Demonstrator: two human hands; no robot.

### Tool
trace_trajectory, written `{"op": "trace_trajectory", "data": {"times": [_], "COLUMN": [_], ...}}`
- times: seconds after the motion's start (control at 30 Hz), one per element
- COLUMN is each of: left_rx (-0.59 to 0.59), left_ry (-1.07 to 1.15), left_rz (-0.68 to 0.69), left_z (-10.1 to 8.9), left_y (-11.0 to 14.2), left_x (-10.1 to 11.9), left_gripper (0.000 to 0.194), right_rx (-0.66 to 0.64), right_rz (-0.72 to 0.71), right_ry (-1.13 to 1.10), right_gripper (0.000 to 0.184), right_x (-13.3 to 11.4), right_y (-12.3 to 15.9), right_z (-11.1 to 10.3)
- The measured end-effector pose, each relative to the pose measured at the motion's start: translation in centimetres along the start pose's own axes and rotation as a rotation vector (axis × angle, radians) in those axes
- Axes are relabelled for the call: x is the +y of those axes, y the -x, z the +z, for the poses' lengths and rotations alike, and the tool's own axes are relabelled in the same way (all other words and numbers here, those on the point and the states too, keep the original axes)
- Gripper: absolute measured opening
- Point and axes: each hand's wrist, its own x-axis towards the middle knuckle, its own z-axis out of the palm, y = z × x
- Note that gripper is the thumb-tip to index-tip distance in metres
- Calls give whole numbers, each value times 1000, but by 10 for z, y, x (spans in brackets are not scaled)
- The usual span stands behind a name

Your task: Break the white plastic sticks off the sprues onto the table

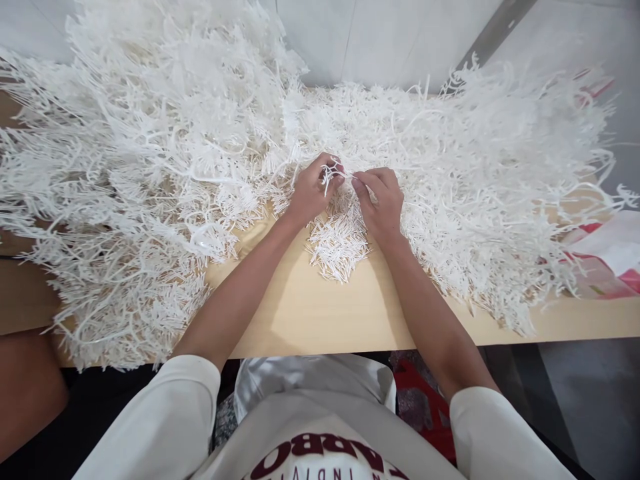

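Note:
Between my hands is a small white branched plastic piece (330,175) with thin prongs. My left hand (315,189) is closed on it, fingers curled round its stem. The fingertips of my right hand (381,200) pinch the other end of the same piece, close to the left fingers. Below both hands, a small heap of short white plastic sticks (340,248) lies on the table. Larger piles of tangled white branched pieces rise on the left (165,153) and on the right (490,173).
The light wood table (330,320) runs across in front of me, its near edge at my waist. A pink and white plastic bag (607,257) lies at the right end. At the far left, part of another person's bare limb (30,393) shows. A pale wall (360,40) stands behind.

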Motion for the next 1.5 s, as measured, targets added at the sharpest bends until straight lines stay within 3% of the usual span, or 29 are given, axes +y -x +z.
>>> {"op": "trace_trajectory", "data": {"times": [0.33,0.7,0.87,1.0,1.17,1.33,1.5], "left_rx": [28,125,186,180,148,99,36], "left_ry": [32,-9,13,48,111,146,187], "left_rz": [-55,13,-72,-111,-161,-160,-178], "left_z": [0,-3,1,2,5,3,1], "left_y": [-1,-5,-2,-2,-1,-1,-1], "left_x": [2,-1,-3,-5,-10,-2,4], "left_gripper": [35,31,35,36,40,40,43], "right_rx": [61,-143,-88,-44,-28,-96,-88], "right_rz": [-42,3,65,137,79,42,141], "right_ry": [-64,-75,-99,-214,-221,-191,-216], "right_gripper": [32,42,40,39,38,43,41], "right_x": [2,-3,-2,-1,-3,-5,-6], "right_y": [7,-1,-1,-1,-2,-2,-2], "right_z": [1,2,2,1,-4,-4,-3]}}
